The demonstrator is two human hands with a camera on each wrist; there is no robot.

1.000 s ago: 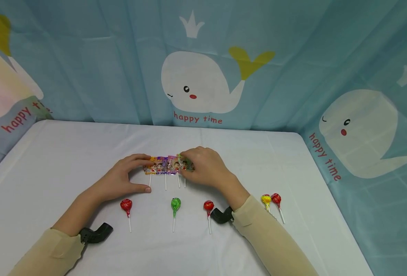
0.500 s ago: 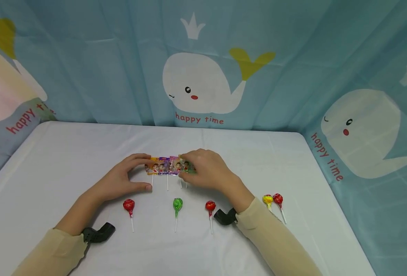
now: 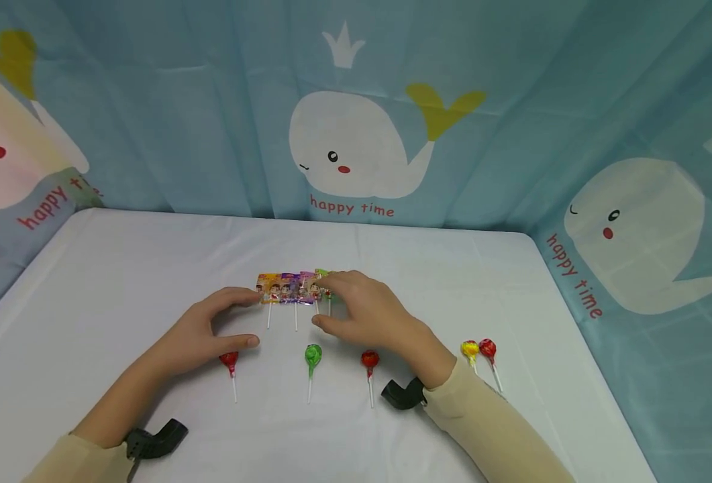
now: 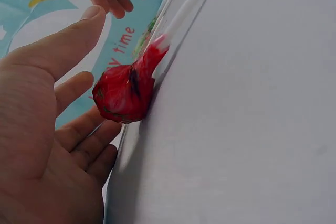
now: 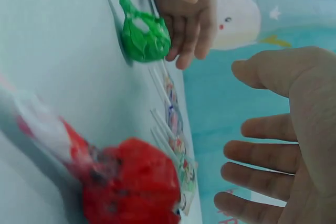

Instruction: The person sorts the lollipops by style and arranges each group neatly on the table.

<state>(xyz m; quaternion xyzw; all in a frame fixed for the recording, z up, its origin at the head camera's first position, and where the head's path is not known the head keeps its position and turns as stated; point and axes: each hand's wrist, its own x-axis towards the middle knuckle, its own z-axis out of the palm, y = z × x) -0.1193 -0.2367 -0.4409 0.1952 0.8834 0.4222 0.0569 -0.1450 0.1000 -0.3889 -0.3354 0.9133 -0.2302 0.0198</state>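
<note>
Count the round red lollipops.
3: leftmost one, partly behind the left hand; middle one, right of the green lollipop; rightmost one, beside the yellow lollipop. More may be hidden.

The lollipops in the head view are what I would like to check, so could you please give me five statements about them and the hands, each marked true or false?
1. The green lollipop lies between the leftmost red lollipop and the middle red lollipop. True.
2. The yellow lollipop lies farthest left of all. False: it lies toward the right, beside the rightmost red lollipop.
3. The flat wrapped lollipops have their sticks toward the person. True.
4. The left hand grips the green lollipop. False: it holds nothing, with thumb and fingers apart.
5. The thumb and fingers of the right hand are apart. True.
</note>
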